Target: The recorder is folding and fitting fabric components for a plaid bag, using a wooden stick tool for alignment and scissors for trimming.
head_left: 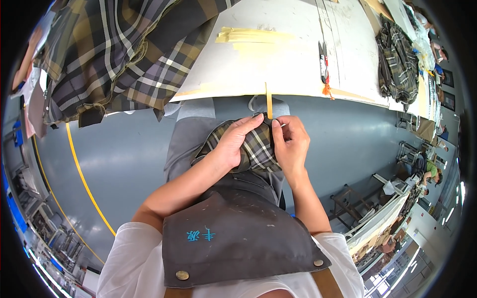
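A folded piece of plaid fabric, dark with olive and white stripes, is held over my lap just off the table's near edge. My left hand is closed on its left side, thumb pressed along the top. Pinching the upper right edge of the cloth is my right hand, its thumb and fingers together. Between the two hands, a narrow yellow strip hangs down from the table edge to the top of the cloth. Whether the strip touches the fabric I cannot tell.
A large heap of plaid fabric overhangs the white table at the left. Yellow tape sticks to its top. A dark cutting tool with red parts lies to the right, before a second plaid bundle. People work at far right.
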`<state>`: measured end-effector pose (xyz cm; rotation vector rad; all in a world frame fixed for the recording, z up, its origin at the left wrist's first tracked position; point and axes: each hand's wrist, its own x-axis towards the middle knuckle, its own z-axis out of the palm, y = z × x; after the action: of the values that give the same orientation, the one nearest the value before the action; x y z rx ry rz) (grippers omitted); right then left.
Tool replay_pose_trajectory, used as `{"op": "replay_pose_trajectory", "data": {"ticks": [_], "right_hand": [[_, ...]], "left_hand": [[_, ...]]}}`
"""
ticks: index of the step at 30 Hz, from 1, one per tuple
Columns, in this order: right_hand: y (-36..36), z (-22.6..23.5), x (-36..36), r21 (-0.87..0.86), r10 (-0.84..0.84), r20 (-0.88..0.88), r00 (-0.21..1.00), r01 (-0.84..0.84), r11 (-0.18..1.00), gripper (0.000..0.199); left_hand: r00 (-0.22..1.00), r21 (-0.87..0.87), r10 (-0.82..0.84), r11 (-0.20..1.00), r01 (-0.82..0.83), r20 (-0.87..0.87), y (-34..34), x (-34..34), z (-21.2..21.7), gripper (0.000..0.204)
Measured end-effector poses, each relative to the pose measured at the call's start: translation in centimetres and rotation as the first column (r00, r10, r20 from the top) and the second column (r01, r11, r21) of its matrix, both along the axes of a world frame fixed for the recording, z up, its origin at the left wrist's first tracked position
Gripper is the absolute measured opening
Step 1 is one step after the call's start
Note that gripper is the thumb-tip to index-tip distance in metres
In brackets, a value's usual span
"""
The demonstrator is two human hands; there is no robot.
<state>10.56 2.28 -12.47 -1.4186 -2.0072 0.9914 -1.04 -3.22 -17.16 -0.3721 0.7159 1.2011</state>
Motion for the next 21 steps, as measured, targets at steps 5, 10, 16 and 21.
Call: {"op": "replay_pose_trajectory", "data": {"ticks": [5, 10, 16, 21], "right_hand": [[0.4, -1.2, 0.4, 0.166, 0.032, -0.107, 0.994, -0.014, 0.986, 0.006], [0.6, -0.7, 0.0, 0.194, 0.015, -0.085, 0.996, 0.002, 0.981, 0.007], [0.6, -0.4, 0.1, 0.153, 0.015, -0.014, 1.000, -0.013, 0.988, 0.006], [0.3, -0.9, 0.7, 0.107, -0.046, -0.068, 0.997, 0.053, 0.993, 0.006]], "left_hand": [[0.999, 0.049, 0.039, 0.998, -0.039, 0.005, 0.0, 0.7, -0.1, 0.019], [0.999, 0.062, 0.035, 0.998, -0.032, -0.039, 0.2, 0.0, -0.4, 0.019], [0.987, 0.050, 0.040, 0.998, -0.033, -0.153, -0.1, 0.9, -0.5, 0.019], [0.991, 0.073, 0.043, 0.997, -0.034, -0.125, 0.1, 1.0, -0.3, 0.017]]}}
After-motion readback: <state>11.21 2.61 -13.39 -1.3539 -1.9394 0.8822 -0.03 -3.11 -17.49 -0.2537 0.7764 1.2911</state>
